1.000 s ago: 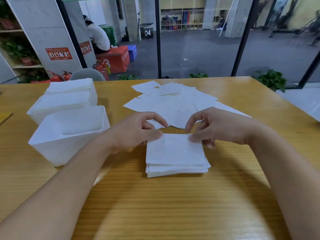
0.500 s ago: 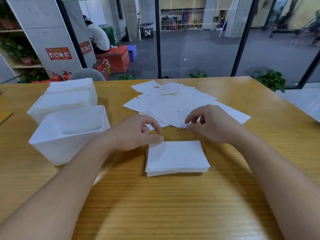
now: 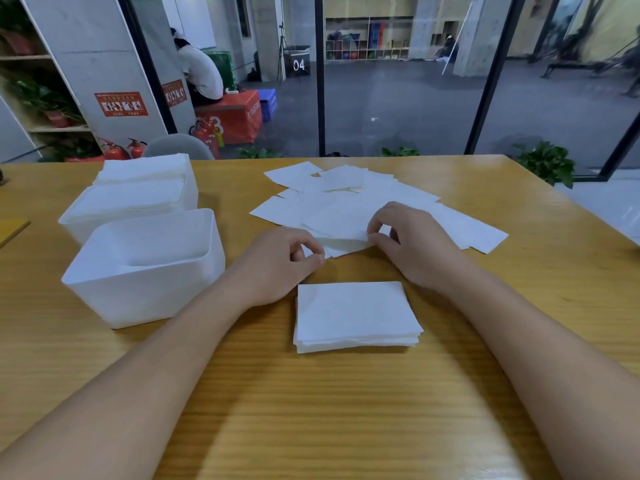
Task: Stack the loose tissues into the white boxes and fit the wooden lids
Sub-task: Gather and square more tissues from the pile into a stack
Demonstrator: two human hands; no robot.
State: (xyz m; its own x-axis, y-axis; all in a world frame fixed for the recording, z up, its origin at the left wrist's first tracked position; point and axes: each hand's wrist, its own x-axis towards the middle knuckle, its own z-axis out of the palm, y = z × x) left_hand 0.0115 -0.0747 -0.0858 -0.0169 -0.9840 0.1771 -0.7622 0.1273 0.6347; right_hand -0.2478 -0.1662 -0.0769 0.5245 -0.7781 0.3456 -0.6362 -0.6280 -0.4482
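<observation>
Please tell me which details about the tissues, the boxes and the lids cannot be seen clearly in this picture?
Head view only:
- Near white box: its floor is hidden by its front wall, so the fill is unclear.
- Yellow slab: cut off by the left edge; maybe a lid.
- Left hand: fingertips cover the tissue edge, so the grip is uncertain.
- Neat stack: sheet count too fine to tell.

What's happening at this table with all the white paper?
A person is sorting loose white tissues spread over a wooden table. The left hand and right hand each pinch the near edge of one sheet. A neat stack of tissues lies in front of them. To the left, the near white plastic box looks empty; the far white box is full. Neither has a lid.
</observation>
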